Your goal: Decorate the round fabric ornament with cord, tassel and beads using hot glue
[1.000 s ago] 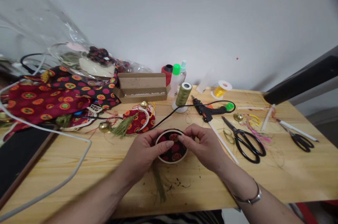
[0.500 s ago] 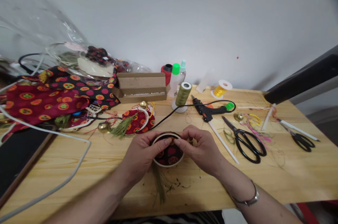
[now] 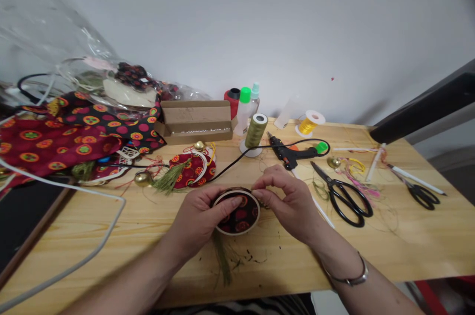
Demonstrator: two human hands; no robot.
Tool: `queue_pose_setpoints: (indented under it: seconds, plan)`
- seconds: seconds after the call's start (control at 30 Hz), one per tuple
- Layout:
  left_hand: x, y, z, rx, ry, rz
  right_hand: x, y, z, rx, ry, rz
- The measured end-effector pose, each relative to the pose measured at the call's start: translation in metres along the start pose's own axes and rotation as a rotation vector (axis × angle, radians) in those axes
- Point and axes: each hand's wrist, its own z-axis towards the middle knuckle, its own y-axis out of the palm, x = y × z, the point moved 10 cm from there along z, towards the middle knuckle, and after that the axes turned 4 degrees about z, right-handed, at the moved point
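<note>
The left hand (image 3: 198, 216) grips the round hoop (image 3: 255, 223) by its left side, with the thumb flat on the dark dotted cloth (image 3: 242, 213) inside it. The right hand (image 3: 289, 203) has its thumb and finger close together at the hoop's upper right edge; I cannot tell if they pinch something. The hoop is between the 2 hands, just above the table (image 3: 148, 211) or on it, and a green tassel (image 3: 222, 260) hangs below. The step looks like small finger work at the edge. To do it well, the left hand should hold the hoop steady but not squash the cloth. The right fingers should make little moves, and the tassel should stay out of their way. Small dark bits (image 3: 248, 255) lie near the tassel, and they could stick to the cloth. Farther out, the glue gun (image 3: 287, 154) might be hot, so the right hand should stay away from its tip. The big scissors (image 3: 339, 196) lie to the right, easy to reach.
</note>
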Motion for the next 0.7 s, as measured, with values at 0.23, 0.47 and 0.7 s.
queue_pose_setpoints:
  seconds: [0.23,0.47,0.7]
  plan:
    - [0.007,0.004,-0.001,-0.029,0.034,0.050,-0.009,0.005,0.001,-0.080,-0.055,-0.067]
    - [0.007,0.005,-0.002,-0.027,0.029,0.042,-0.003,0.007,-0.001,-0.088,-0.045,-0.079]
    - [0.005,0.003,-0.002,-0.025,0.028,0.008,0.005,0.005,-0.002,-0.050,0.008,-0.048]
